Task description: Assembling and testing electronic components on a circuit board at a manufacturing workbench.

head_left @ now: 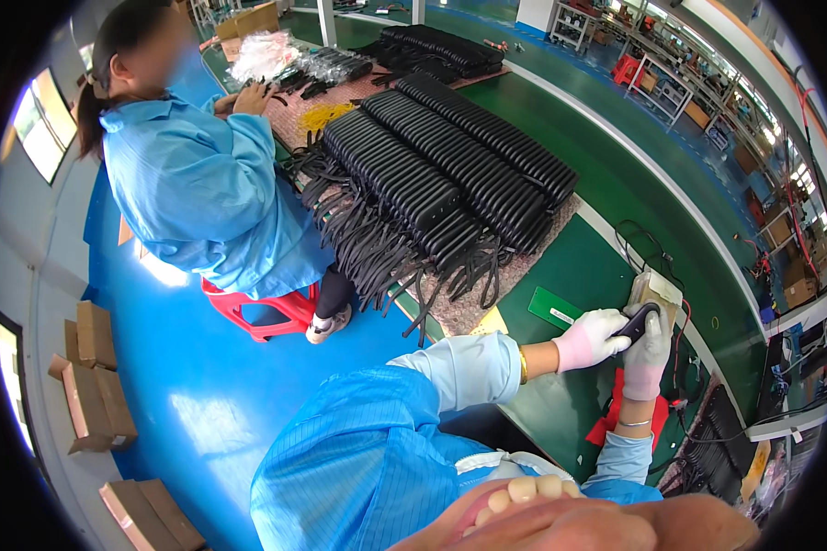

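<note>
Both of my hands wear white gloves with pinkish cuffs and meet over the green bench. Between them is a small black elongated item with rounded ends [639,321]; its exact kind is not clear. My left hand [592,341] closes its fingertips on the near-left end of it. My right hand [649,356] wraps round its other side, fingers closed. Just beyond the hands is a pale worn block-shaped box [658,292] with a dark cable beside it. To the left of it a green card [553,308] lies flat. A red cloth [606,427] lies under my right forearm.
Long rows of black strap-like pieces [446,156] are stacked on bubble wrap [533,243] to the left. A co-worker in blue [193,184] sits on a red stool [257,312] there. More black pieces [717,441] lie at right. Cartons [92,395] line the left wall.
</note>
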A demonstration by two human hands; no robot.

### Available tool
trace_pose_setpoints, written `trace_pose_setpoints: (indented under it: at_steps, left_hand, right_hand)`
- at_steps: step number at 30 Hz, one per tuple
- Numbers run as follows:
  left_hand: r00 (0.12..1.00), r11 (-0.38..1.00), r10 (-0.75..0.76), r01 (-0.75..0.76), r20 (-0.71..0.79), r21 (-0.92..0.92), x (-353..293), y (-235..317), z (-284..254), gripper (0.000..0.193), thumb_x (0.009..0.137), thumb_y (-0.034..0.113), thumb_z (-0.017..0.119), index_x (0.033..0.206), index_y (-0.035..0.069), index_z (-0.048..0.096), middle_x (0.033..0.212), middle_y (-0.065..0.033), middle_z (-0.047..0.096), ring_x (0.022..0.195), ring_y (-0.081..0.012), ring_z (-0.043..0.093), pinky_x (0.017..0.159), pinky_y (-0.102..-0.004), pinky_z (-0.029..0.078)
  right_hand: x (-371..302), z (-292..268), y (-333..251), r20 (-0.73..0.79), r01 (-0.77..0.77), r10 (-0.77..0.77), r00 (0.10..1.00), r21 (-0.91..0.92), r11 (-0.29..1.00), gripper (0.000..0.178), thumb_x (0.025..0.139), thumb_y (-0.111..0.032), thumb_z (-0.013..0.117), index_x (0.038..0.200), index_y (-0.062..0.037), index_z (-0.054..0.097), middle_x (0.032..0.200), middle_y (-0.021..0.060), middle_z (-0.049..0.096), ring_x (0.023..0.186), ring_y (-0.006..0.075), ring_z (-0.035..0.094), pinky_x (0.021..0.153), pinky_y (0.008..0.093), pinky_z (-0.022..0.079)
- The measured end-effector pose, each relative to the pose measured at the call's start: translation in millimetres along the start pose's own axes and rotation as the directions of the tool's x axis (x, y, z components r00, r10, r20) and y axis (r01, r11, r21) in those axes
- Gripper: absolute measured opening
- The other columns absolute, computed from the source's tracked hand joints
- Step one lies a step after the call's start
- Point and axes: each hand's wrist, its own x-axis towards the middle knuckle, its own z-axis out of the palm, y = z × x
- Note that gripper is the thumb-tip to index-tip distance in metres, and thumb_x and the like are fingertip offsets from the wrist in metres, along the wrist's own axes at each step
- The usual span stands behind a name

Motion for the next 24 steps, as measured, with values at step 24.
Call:
trace_pose_setpoints:
  at_steps: [24]
  left_hand:
    - [0.996, 1.0, 0.014, -0.012, 0.085, -0.023, -0.1, 2.1, -4.3, 0.016, 0.081, 0.018, 0.065, 0.085, 0.003, 0.061, 0.079, -0.0126, 0.059, 0.069, -0.0306, 0.054, 0.065, -0.0391, 0.044]
  right_hand:
    - [-4.5, -6.8, 5.8, -0.003, -0.072, 0.074, 0.997, 0.19, 0.979, 0.029, 0.095, -0.015, 0.044, 0.118, -0.0001, 0.052, 0.097, 0.0157, 0.064, 0.084, 0.0214, 0.059, 0.076, 0.0307, 0.05]
